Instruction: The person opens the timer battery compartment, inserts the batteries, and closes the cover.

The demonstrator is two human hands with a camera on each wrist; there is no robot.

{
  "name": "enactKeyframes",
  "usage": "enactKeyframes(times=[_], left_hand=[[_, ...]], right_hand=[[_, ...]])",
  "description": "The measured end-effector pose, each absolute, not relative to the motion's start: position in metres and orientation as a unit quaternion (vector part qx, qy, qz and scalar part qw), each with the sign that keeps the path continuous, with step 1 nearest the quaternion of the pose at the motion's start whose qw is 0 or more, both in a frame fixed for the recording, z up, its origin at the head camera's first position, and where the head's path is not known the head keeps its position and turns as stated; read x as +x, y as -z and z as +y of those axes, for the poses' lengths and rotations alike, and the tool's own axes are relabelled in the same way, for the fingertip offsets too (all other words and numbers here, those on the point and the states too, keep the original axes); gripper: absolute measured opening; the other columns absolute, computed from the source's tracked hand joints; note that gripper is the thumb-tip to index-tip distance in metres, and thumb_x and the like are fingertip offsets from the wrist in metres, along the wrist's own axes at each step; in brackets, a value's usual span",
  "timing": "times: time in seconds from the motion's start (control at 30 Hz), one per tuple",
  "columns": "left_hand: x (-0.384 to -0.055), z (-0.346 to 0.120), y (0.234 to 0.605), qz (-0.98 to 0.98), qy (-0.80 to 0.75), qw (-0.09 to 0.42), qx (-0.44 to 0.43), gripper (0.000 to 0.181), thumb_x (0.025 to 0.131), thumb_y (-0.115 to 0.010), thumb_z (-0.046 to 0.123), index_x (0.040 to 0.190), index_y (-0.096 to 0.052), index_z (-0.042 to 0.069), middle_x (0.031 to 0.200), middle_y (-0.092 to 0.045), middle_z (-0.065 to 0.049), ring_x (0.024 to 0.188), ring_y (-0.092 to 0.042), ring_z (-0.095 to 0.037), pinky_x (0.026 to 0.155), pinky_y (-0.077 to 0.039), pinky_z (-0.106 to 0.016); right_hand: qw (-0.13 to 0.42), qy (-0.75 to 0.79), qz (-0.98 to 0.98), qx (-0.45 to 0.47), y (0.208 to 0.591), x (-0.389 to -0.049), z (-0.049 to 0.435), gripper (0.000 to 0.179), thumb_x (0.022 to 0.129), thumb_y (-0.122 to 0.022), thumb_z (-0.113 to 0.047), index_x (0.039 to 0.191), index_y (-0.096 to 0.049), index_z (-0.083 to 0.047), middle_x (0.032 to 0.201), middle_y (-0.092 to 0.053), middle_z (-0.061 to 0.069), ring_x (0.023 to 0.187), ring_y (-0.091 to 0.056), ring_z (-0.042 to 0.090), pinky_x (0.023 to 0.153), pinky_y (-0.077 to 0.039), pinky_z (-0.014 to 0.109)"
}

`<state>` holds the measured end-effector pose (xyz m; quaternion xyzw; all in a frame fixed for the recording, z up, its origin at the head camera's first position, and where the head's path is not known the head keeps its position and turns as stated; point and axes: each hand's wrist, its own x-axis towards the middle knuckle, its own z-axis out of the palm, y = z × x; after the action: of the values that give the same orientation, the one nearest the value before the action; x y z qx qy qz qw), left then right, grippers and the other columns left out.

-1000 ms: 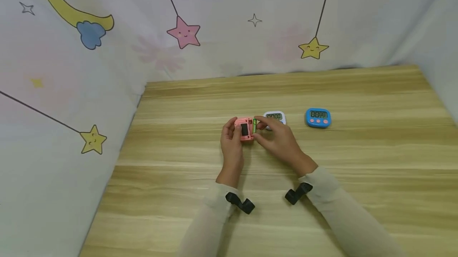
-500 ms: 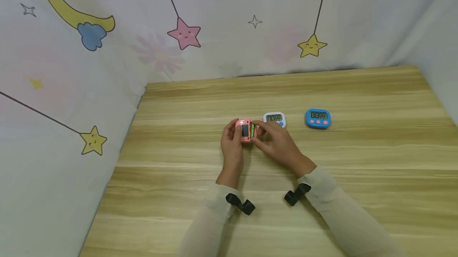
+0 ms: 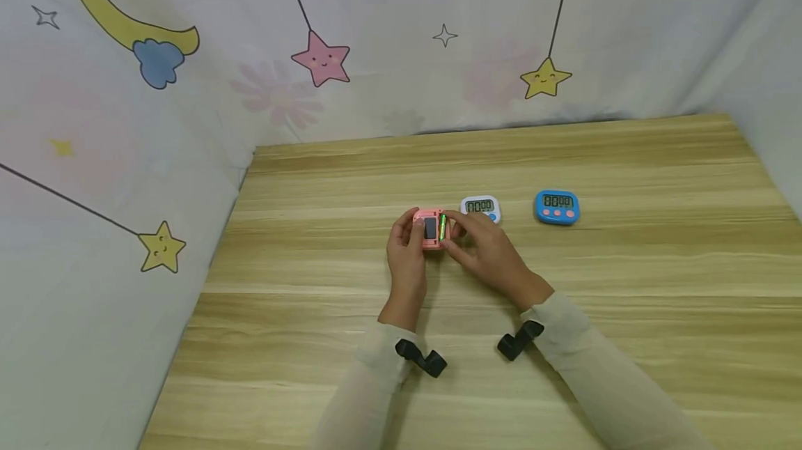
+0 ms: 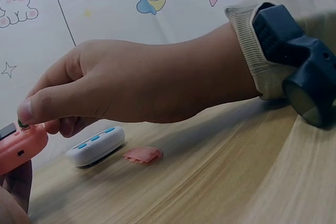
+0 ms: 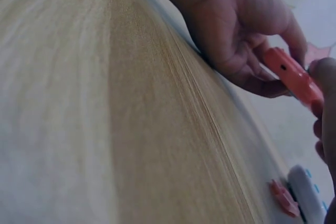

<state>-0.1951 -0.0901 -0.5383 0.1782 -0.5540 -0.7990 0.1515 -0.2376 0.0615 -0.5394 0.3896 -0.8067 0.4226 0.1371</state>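
A pink digital timer (image 3: 429, 214) is held back side up by my left hand (image 3: 406, 251), its thumb over the back beside a dark rectangular pad (image 3: 430, 228). My right hand (image 3: 491, 248) pinches a green battery (image 3: 443, 227) by its ends, thumb and index finger set at the battery slot on the timer's right side. In the left wrist view, the right thumb (image 4: 47, 103) presses down at the top of the pink timer (image 4: 23, 148), hiding most of the battery. The right wrist view has the left hand (image 5: 236, 30) gripping the pink timer's edge.
A white timer (image 3: 480, 206) lies just beyond the right hand, partly covered by it. Beside it is a small pink battery cover (image 4: 143, 155), hidden in the head view. Farther right lies a blue timer (image 3: 557, 207). A printed curtain (image 3: 388, 53) hangs behind the wooden table (image 3: 301, 241).
The right hand has moved slightly left, bringing the battery from the pink timer's right edge into its slot. The left hand keeps its grip on the timer.
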Motion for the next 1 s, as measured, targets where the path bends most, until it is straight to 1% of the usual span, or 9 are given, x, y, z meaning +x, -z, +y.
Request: enactKeyframes(times=[0.13,0.33,0.67,0.87,1.0], left_hand=[[-0.1948,-0.0902,0.5393,-0.554,0.799,0.154,0.178,0.029,0.1,-0.053,0.013,0.129,-0.056,0.006,0.123,-0.055,-0.01,0.112,-0.053,-0.019,0.09,-0.048,-0.024],[-0.195,-0.0904,0.5401,-0.556,0.797,0.158,0.178,0.031,0.1,-0.054,0.014,0.129,-0.056,0.005,0.122,-0.056,-0.01,0.112,-0.054,-0.019,0.09,-0.048,-0.025],[-0.1953,-0.0911,0.5384,-0.569,0.785,0.154,0.189,0.029,0.101,-0.055,0.018,0.128,-0.058,0.009,0.122,-0.058,-0.01,0.113,-0.054,-0.019,0.09,-0.048,-0.025],[-0.1957,-0.091,0.5396,-0.564,0.79,0.153,0.187,0.03,0.101,-0.055,0.017,0.129,-0.057,0.007,0.121,-0.058,-0.01,0.112,-0.055,-0.019,0.089,-0.048,-0.024],[-0.1959,-0.091,0.54,-0.562,0.791,0.153,0.189,0.031,0.101,-0.055,0.017,0.13,-0.057,0.006,0.121,-0.058,-0.01,0.113,-0.055,-0.019,0.089,-0.049,-0.024]], right_hand=[[0.137,-0.42,-0.806,0.394,0.541,-0.2378,0.062,0.05,0.088,-0.073,-0.021,0.133,-0.057,-0.008,0.091,-0.058,0.0,0.088,-0.054,0.016,0.077,-0.047,0.035],[0.137,-0.412,-0.809,0.396,0.5412,-0.2384,0.0612,0.05,0.09,-0.071,-0.026,0.134,-0.056,-0.01,0.091,-0.058,-0.001,0.087,-0.053,0.015,0.077,-0.046,0.035],[0.135,-0.406,-0.817,0.387,0.539,-0.2375,0.0619,0.051,0.088,-0.073,-0.027,0.135,-0.057,-0.012,0.089,-0.059,0.0,0.086,-0.055,0.017,0.076,-0.047,0.036],[0.134,-0.4,-0.821,0.384,0.5384,-0.2368,0.0633,0.05,0.091,-0.07,-0.029,0.137,-0.058,-0.015,0.088,-0.061,-0.001,0.085,-0.054,0.014,0.076,-0.047,0.035],[0.132,-0.4,-0.821,0.385,0.5387,-0.2364,0.0641,0.049,0.091,-0.07,-0.028,0.138,-0.057,-0.017,0.088,-0.062,-0.002,0.085,-0.055,0.014,0.077,-0.047,0.036]])
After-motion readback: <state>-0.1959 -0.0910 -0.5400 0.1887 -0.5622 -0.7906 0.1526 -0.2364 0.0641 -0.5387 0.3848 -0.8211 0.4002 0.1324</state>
